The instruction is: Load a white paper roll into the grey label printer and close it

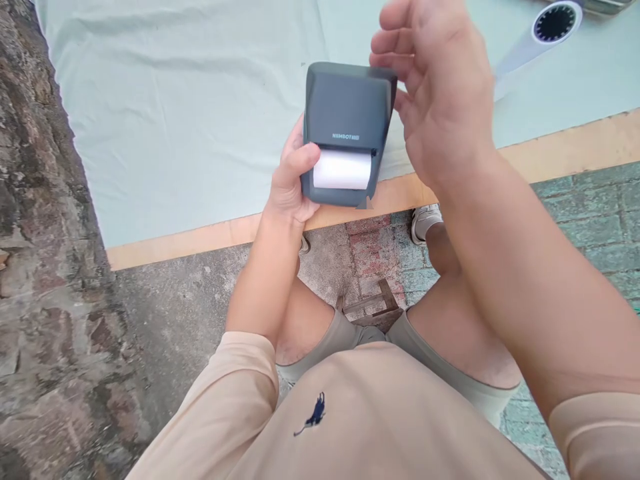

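A dark grey label printer (pixel 350 107) marked NIIMBOT is held up over the front edge of the table. White label paper (pixel 343 169) shows in the window in its lower half. My left hand (pixel 295 173) grips the printer's lower left side, thumb on the front beside the paper and the other fingers mostly hidden behind. At the printer's upper right corner is my right hand (pixel 440 87), its fingers loosely bent and apart, with nothing seen in them. Whether its fingertips touch the corner I cannot tell.
A pale green cloth (pixel 200 120) covers the table, with a bare wooden edge (pixel 180 241) along the front. A white tube-shaped object (pixel 530 47) with a dark toothed opening lies at the upper right. A rough stone wall (pixel 55 280) runs along the left.
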A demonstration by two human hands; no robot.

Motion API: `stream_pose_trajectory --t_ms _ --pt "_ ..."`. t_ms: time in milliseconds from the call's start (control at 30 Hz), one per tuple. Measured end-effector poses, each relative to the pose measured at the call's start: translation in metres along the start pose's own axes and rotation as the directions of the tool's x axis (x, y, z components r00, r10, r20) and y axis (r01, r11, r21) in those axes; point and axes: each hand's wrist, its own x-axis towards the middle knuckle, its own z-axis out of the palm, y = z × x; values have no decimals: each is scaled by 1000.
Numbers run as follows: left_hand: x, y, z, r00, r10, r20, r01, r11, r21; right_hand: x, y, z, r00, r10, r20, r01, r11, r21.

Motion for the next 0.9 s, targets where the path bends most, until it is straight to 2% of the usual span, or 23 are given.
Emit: stream_pose_trajectory --t_ms 100,233,500,700,767,900 --pt "-1 4 6 997 -28 -66 27 1000 -10 -3 6 -1 992 -52 114 43 995 85" --pt "-3 8 10 989 -92 -119 90 996 -23 -6 8 -4 971 6 238 -20 998 57" --pt "-3 13 11 994 -106 -28 101 985 -141 -8 4 -7 969 15 248 -6 999 -37" --pt "2 10 11 983 -104 -154 82 986 -145 -9 3 -11 967 130 218 -117 991 -72" --pt "2 7 9 979 -109 -173 88 988 -128 -10 1 -14 970 107 216 -87 991 -100" --pt "4 2 6 968 -110 -224 88 991 -104 -13 -3 -18 954 59 294 -26 993 -117"
